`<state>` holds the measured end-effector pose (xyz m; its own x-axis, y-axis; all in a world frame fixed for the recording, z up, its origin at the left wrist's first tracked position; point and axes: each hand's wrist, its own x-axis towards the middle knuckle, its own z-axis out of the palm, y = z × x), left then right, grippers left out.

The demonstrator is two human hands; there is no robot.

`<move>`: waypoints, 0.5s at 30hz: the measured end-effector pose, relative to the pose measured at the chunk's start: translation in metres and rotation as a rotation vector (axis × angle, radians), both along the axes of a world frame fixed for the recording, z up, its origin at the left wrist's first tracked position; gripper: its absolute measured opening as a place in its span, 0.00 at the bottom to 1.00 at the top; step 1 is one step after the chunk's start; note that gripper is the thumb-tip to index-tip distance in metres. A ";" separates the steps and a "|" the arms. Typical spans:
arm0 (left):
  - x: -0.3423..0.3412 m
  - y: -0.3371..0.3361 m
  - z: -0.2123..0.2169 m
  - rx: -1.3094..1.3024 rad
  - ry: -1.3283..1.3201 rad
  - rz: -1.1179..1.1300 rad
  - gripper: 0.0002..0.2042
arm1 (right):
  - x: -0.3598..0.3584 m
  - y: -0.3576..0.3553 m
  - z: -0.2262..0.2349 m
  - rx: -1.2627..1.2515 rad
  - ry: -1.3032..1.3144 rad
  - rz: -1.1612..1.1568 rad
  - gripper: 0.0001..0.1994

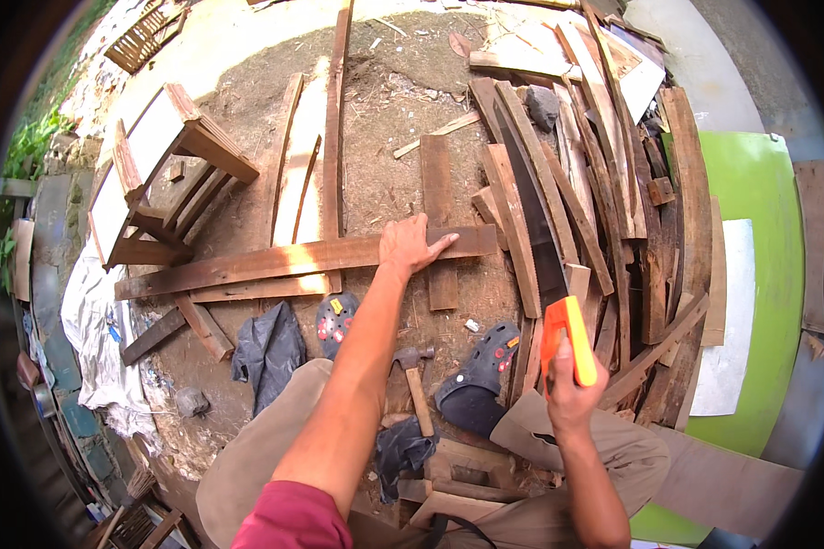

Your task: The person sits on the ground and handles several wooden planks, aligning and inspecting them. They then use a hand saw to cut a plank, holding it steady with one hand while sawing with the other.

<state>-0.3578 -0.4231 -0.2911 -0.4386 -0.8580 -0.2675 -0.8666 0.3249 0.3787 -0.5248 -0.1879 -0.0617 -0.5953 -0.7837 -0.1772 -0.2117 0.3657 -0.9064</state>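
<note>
My left hand (pixel 412 245) presses down on a long brown wooden plank (pixel 275 263), its fingers curled over the far edge and the thumb out to the right. The plank lies crosswise in front of me, over a shorter board (pixel 442 293) near its right end. In my right hand (pixel 572 389) is a handsaw, gripped by its orange and yellow handle (pixel 566 334). Its dark blade (pixel 540 242) points away from me, right of the plank's end and apart from it. A hammer (pixel 416 384) lies between my feet.
Several loose boards (pixel 604 156) are heaped along the right, beside a green panel (pixel 742 274). An upturned wooden stool frame (pixel 178 174) stands at the left. Black plastic (pixel 270 352) lies by my left clog (pixel 336 322). Small wood pieces (pixel 467 471) sit between my legs.
</note>
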 end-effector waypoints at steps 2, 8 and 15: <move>-0.003 -0.007 -0.001 0.086 -0.021 0.030 0.39 | 0.023 0.000 -0.041 -0.015 -0.047 -0.087 0.14; -0.009 -0.019 -0.009 0.102 -0.052 0.089 0.31 | 0.035 0.008 -0.138 0.003 0.036 -0.023 0.12; -0.016 -0.019 -0.007 0.091 -0.111 0.113 0.27 | 0.027 -0.011 -0.159 -0.045 0.022 0.001 0.12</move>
